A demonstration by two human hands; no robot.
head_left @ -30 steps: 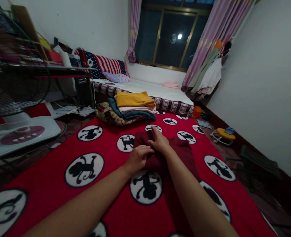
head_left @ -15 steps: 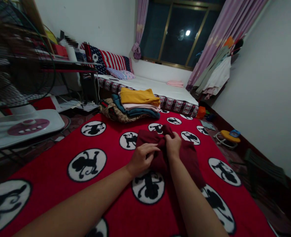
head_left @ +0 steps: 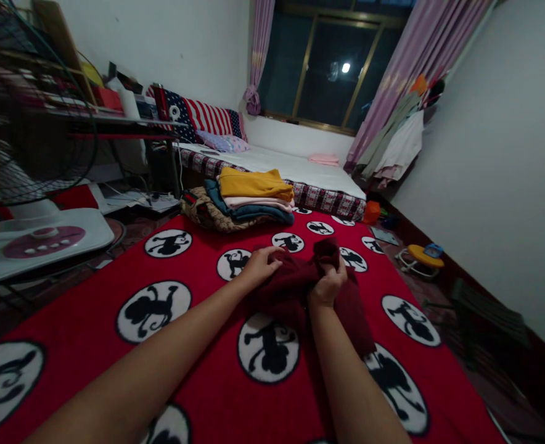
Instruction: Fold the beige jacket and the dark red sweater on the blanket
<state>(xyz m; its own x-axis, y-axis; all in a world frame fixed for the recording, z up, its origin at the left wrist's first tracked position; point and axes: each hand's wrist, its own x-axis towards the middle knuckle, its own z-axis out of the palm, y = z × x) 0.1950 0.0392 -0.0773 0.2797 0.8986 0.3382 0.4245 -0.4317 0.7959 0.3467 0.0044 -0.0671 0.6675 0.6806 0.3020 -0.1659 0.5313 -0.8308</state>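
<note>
A dark maroon garment [head_left: 291, 299] lies bunched on the red blanket [head_left: 198, 382]; I cannot tell what kind of clothing it is. My right hand [head_left: 330, 280] is closed around a gathered part of it, which bulges up above the fingers. At the garment's far left corner rests my left hand [head_left: 261, 268], fingers stretched over the cloth and thumb held apart from them. Beyond both hands sits a stack of folded clothes, with a mustard-yellow garment [head_left: 254, 183] on top and pink and teal ones [head_left: 263, 214] under it.
A patterned brown cloth [head_left: 208, 209] lies beneath the stack. Left of the bed stand a fan [head_left: 45, 237] and a cluttered desk [head_left: 129, 120]. Another bed [head_left: 272, 154] is by the window. On the right floor are a yellow stool [head_left: 423, 256] and a dark folding chair [head_left: 485, 314].
My left hand has moved left and away, from the garment's middle to its far left corner. The right hand still grips the cloth, its wrist turned and the gathered part lifted more.
</note>
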